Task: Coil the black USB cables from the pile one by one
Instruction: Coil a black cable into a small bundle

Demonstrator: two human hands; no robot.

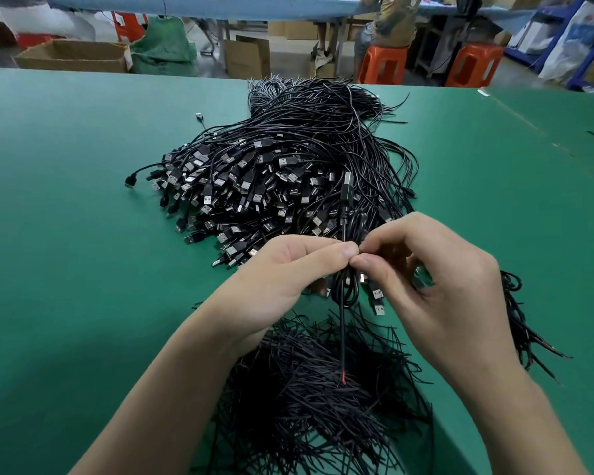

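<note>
A large pile of black USB cables (275, 176) lies on the green table (66, 200), plugs fanned toward me. My left hand (275, 279) and my right hand (436, 282) meet above the near edge of the pile. Both pinch one coiled black USB cable (347, 286) at its middle, fingertips touching. Its plug sticks up above the hands and a straight tail with a red tip hangs down. The coil's loops show between the hands.
A heap of thin black ties (323, 389) lies under my wrists. A bundle of cables (522, 323) rests at the right. Beyond the table's far edge are cardboard boxes (72, 56), orange stools (474, 63) and a seated person (391, 22).
</note>
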